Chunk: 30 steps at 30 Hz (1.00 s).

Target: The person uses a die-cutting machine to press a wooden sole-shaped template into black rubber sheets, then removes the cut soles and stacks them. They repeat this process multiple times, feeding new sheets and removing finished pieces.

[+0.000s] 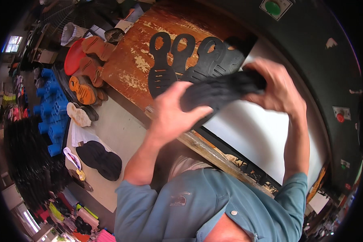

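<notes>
Between my two hands I hold a black shoe sole [226, 89], blurred by motion, above the edge of the worn wooden table [127, 66]. My left hand [171, 111] grips its near left end, thumb along the side. Around the far right end curls my right hand [274, 86], its fingertips partly hidden behind the sole. Whether it is one sole or several together I cannot tell. Just beyond lie several flat black sole-shaped pieces [160, 64] with ring-like heel ends and slots, in a row on the wood.
A white surface [252, 135] lies right of the wooden edge, below a dark machine body [310, 52] with a green button [272, 7] and a red button [340, 117]. At left are orange and brown soles [84, 89], blue plastic pieces [52, 109] and a black sole [99, 160] on a pale table.
</notes>
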Available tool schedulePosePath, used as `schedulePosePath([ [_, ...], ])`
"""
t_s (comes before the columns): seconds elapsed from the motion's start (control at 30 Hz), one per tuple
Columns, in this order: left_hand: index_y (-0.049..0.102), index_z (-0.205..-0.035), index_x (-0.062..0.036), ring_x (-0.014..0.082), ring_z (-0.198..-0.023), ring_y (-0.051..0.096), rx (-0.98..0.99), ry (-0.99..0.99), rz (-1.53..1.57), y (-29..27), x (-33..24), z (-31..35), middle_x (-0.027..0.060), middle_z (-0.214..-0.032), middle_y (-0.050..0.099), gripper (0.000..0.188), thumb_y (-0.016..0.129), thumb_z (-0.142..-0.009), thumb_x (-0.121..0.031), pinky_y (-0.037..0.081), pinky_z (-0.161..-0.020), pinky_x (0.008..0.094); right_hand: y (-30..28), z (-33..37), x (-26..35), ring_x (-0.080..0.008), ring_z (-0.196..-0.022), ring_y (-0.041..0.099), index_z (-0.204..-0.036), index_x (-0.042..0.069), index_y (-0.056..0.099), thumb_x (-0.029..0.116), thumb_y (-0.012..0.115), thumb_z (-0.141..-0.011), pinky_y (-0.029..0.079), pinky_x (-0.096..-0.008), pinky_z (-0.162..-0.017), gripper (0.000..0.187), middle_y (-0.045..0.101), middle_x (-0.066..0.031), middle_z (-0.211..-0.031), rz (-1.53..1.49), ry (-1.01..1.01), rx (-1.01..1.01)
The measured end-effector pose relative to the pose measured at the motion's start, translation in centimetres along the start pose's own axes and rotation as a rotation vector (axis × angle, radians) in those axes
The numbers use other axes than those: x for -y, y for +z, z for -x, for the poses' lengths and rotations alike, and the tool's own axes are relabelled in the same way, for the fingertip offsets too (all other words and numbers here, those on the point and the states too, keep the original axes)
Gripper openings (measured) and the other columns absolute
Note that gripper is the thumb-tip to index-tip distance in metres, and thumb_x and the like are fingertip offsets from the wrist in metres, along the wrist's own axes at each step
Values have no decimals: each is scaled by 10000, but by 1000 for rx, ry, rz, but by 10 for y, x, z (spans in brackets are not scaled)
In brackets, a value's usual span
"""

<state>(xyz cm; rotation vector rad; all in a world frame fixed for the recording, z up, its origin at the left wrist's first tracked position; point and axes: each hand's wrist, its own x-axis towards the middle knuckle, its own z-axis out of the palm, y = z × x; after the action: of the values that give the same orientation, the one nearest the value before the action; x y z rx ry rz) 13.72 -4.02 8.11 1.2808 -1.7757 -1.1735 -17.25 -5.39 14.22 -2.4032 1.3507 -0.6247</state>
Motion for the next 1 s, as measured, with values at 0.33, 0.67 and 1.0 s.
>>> schedulePosePath([
  [0.33,749,-1205,76,349,-1416,547,-357,-275,-150,-59,101,-48,250,-1525,560,663,869,-877,-488,451,-1155,422,114,-69,-27,-338,-997,731,-1318,-4,697,247,836,-919,603,-423,-863,491,728,-185,-1156,-52,335,-282],
  [0.67,604,-1410,69,184,-1131,703,-247,-489,504,-55,94,-48,149,-1301,722,569,851,-957,-172,552,-1008,329,175,-23,-45,-349,-1054,684,-1133,-25,751,109,799,-894,575,-431,-916,278,728,-182,-1094,34,420,-582],
  [1.0,685,-1358,47,236,-1105,769,-95,-93,826,-94,47,-81,152,-1284,767,377,722,-1055,-176,613,-1012,361,170,-23,-44,-287,-949,702,-1070,-6,772,114,779,-921,587,-388,-787,192,748,-143,-1007,-30,434,-617],
])
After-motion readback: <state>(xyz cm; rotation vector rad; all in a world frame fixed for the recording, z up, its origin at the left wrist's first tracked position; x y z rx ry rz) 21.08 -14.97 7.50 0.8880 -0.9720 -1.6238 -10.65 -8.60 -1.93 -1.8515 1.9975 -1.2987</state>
